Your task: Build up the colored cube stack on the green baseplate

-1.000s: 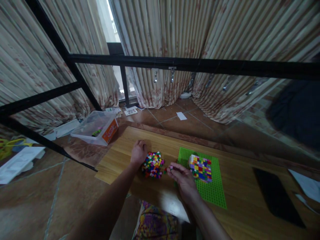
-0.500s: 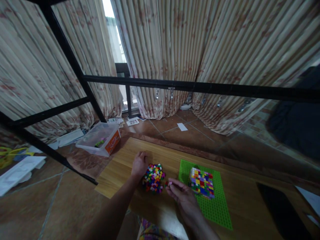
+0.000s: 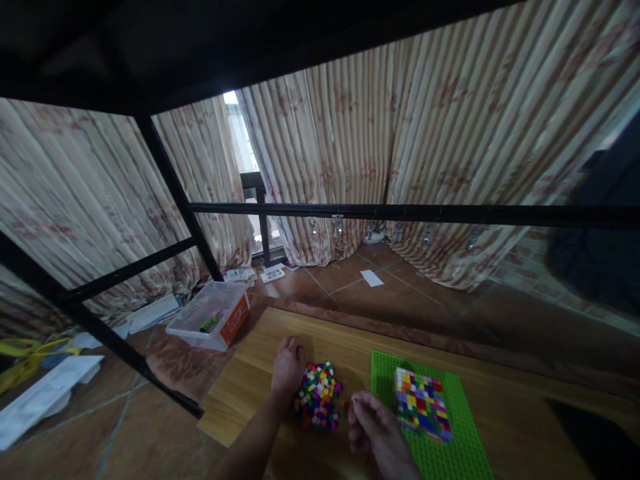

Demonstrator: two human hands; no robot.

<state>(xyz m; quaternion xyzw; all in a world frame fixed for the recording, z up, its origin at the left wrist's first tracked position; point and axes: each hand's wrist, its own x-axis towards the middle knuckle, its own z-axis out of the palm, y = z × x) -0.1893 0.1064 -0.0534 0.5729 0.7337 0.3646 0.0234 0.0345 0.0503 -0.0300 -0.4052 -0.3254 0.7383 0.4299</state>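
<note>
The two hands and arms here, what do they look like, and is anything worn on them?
They are human: the left hand and right hand show no gloves. The left forearm has no visible sleeve, watch or cable. The right arm is mostly cut off by the picture's edge. Rings or small markings are too small to tell.

One worktop (image 3: 250, 380) carries one green baseplate (image 3: 465, 420), one multicoloured brick block (image 3: 423, 403) on that, and one pile of loose bricks (image 3: 319, 395), too many to count. Two hands: one left hand (image 3: 289, 365), one right hand (image 3: 375, 427). One clear plastic box (image 3: 203, 337) sits past the worktop's far-left corner.
</note>
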